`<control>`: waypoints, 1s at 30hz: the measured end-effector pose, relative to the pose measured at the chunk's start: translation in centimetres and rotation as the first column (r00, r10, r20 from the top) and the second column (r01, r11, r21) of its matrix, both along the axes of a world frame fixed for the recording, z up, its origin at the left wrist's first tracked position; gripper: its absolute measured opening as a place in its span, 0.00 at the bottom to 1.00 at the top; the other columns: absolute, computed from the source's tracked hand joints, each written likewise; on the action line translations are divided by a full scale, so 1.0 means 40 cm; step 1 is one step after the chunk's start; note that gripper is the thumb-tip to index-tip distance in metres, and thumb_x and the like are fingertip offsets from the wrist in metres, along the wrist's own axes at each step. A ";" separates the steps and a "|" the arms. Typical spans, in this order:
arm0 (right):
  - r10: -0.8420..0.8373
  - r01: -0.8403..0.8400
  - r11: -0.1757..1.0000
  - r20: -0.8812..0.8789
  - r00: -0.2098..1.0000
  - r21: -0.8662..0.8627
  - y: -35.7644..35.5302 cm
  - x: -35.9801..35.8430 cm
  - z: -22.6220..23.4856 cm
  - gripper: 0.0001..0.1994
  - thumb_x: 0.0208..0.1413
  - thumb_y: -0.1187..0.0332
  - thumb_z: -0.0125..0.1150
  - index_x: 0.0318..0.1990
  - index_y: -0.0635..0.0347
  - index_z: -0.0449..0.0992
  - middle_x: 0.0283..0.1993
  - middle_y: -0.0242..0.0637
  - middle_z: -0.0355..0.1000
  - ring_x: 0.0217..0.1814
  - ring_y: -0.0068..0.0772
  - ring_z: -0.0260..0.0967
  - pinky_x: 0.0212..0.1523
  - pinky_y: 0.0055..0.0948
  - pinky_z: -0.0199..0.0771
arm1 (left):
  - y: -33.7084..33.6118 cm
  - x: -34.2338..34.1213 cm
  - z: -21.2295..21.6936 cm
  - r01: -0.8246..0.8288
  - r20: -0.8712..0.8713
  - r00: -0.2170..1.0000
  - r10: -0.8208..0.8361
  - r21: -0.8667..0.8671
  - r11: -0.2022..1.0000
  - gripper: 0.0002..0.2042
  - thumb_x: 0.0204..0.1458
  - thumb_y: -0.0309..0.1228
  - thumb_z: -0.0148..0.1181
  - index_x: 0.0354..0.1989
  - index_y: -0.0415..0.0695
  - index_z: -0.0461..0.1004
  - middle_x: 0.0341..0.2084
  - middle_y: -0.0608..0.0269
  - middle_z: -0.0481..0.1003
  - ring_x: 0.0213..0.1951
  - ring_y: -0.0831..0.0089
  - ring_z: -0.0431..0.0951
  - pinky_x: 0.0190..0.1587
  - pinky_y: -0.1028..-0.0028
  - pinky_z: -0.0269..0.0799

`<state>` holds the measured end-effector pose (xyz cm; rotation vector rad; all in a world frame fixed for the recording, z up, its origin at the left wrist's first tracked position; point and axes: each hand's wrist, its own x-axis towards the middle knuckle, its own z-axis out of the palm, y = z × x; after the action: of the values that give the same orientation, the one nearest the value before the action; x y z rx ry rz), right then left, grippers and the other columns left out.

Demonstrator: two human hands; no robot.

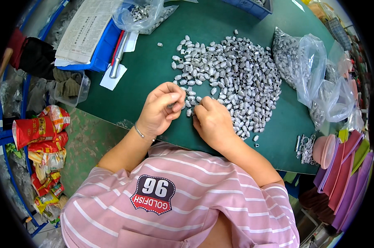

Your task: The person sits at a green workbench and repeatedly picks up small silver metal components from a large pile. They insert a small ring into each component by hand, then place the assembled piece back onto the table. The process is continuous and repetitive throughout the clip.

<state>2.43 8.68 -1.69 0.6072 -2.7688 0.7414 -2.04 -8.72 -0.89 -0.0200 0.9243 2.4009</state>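
Observation:
A wide heap of small grey oval metal pieces [247, 78], hollow like beads, is spread over the green table [145, 62]. At its near left edge my left hand [160, 108] is raised with curled fingers, and a small grey metal piece shows partly between thumb and fingers. My right hand [214, 122] rests closed at the near edge of the heap, its fingertips bent down among the loose pieces. Whatever those fingertips pinch is hidden under the hand.
Clear plastic bags [313, 68] of grey pieces stand at the right, beside small metal parts [305, 149] and coloured cloths [339, 169]. A blue bin [100, 51] with papers, a metal rod tool [117, 62] and another bag [143, 16] lie far left; a blue crate [251, 7] stands behind.

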 end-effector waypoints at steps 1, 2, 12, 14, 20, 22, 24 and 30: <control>0.002 -0.001 1.000 -0.012 1.000 0.012 -0.002 0.000 -0.003 0.07 0.36 0.73 0.61 0.23 0.60 0.69 0.28 0.38 0.62 0.30 0.40 0.64 0.28 0.35 0.65 | 0.002 0.001 0.000 0.010 -0.019 1.000 -0.012 -0.103 0.995 0.04 0.50 0.23 0.51 0.34 0.40 0.68 0.27 0.63 0.67 0.23 0.84 0.62 0.16 0.86 0.53; 0.006 -0.007 1.000 -0.036 0.999 -0.021 0.000 -0.001 -0.003 0.07 0.36 0.74 0.60 0.24 0.60 0.68 0.29 0.38 0.63 0.30 0.40 0.64 0.28 0.35 0.66 | 0.005 0.005 -0.002 0.013 -0.036 0.999 -0.021 -0.206 0.978 0.03 0.50 0.22 0.52 0.33 0.40 0.68 0.27 0.65 0.67 0.22 0.85 0.61 0.16 0.87 0.53; -0.003 -0.015 0.913 -0.044 0.999 -0.407 0.033 0.004 0.030 0.12 0.40 0.80 0.61 0.33 0.62 0.67 0.30 0.41 0.66 0.30 0.42 0.66 0.29 0.34 0.67 | 0.057 0.041 -0.001 0.096 -0.060 0.988 -0.143 -0.491 0.866 0.07 0.52 0.26 0.58 0.36 0.37 0.71 0.23 0.70 0.69 0.18 0.88 0.59 0.18 0.87 0.50; -0.044 0.026 0.888 -0.029 0.999 -0.459 0.031 0.018 0.040 0.13 0.40 0.81 0.62 0.34 0.62 0.67 0.31 0.41 0.66 0.29 0.41 0.66 0.27 0.33 0.67 | 0.059 0.040 -0.015 0.133 -0.029 0.987 -0.160 -0.424 0.896 0.07 0.52 0.28 0.58 0.36 0.38 0.72 0.21 0.72 0.69 0.18 0.88 0.59 0.17 0.87 0.51; -0.056 0.010 0.877 -0.083 0.995 -0.480 0.047 0.022 0.046 0.14 0.39 0.78 0.67 0.33 0.61 0.67 0.28 0.38 0.68 0.25 0.34 0.66 0.23 0.28 0.67 | 0.060 0.031 -0.013 0.204 0.027 0.978 -0.206 -0.319 0.925 0.07 0.52 0.27 0.57 0.37 0.37 0.72 0.23 0.69 0.70 0.18 0.87 0.59 0.18 0.87 0.51; -0.083 0.071 0.862 -0.001 0.997 -0.501 0.044 0.034 0.049 0.14 0.40 0.77 0.68 0.32 0.61 0.68 0.27 0.37 0.68 0.24 0.32 0.65 0.22 0.27 0.66 | 0.057 0.029 -0.007 0.243 0.031 0.969 -0.246 -0.318 0.917 0.07 0.52 0.27 0.57 0.37 0.37 0.72 0.23 0.69 0.71 0.18 0.87 0.60 0.18 0.87 0.51; -0.060 0.095 0.837 0.083 0.995 -0.539 0.041 0.039 0.052 0.12 0.41 0.76 0.68 0.31 0.61 0.69 0.26 0.36 0.68 0.23 0.30 0.64 0.22 0.26 0.65 | 0.053 0.030 0.002 0.268 -0.016 0.955 -0.296 -0.383 0.884 0.08 0.52 0.29 0.58 0.36 0.37 0.73 0.21 0.71 0.69 0.18 0.88 0.61 0.17 0.87 0.51; 0.003 -0.033 0.870 -0.061 0.998 -0.493 0.058 -0.062 0.032 0.06 0.46 0.74 0.63 0.28 0.62 0.71 0.26 0.38 0.67 0.24 0.35 0.65 0.23 0.28 0.65 | 0.030 0.022 -0.017 0.170 0.139 0.978 -0.156 -0.096 0.981 0.07 0.51 0.28 0.52 0.34 0.38 0.70 0.25 0.62 0.69 0.20 0.83 0.63 0.17 0.86 0.56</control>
<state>-0.04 10.99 -0.42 0.5316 -2.3709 1.3508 -1.16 -7.53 -1.58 -0.1353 0.9547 2.1693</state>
